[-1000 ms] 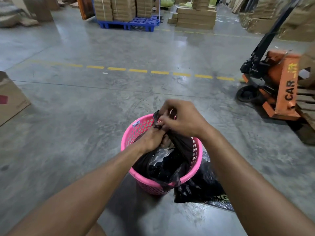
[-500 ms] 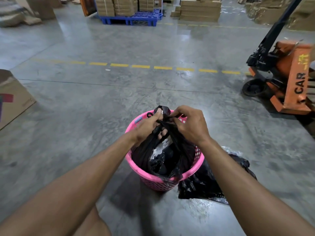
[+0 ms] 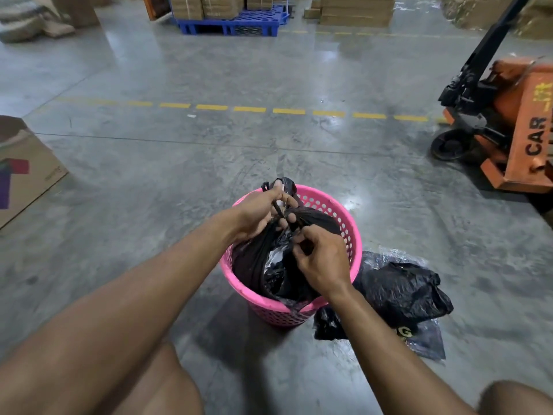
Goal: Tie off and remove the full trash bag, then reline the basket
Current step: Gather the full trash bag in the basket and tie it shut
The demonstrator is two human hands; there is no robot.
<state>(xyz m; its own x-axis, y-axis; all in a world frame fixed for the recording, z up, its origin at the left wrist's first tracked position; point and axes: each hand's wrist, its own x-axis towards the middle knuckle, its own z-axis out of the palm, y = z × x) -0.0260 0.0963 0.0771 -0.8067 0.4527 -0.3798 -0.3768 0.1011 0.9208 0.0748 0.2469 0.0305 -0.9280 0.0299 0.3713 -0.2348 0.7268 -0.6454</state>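
Note:
A pink perforated basket [image 3: 348, 226] stands on the concrete floor in front of me. Inside it sits a full black trash bag [image 3: 254, 265], its top gathered into twisted strands. My left hand [image 3: 258, 215] grips one strand at the far rim, the bag's end sticking up past its fingers. My right hand [image 3: 321, 260] pinches the other strand over the middle of the basket, closer to me. A pack of spare black bags [image 3: 401, 292] lies on the floor just right of the basket.
An orange pallet jack [image 3: 517, 127] is parked at the right. A cardboard box [image 3: 21, 169] sits at the left edge. Stacked cartons on a blue pallet [image 3: 233, 23] stand far back, beyond a dashed yellow floor line [image 3: 251, 109]. My knees show at the bottom.
My hands have pulled apart along the bag's strands: the right hand came toward me and down, the left stayed at the far rim. The view tilted a little downward.

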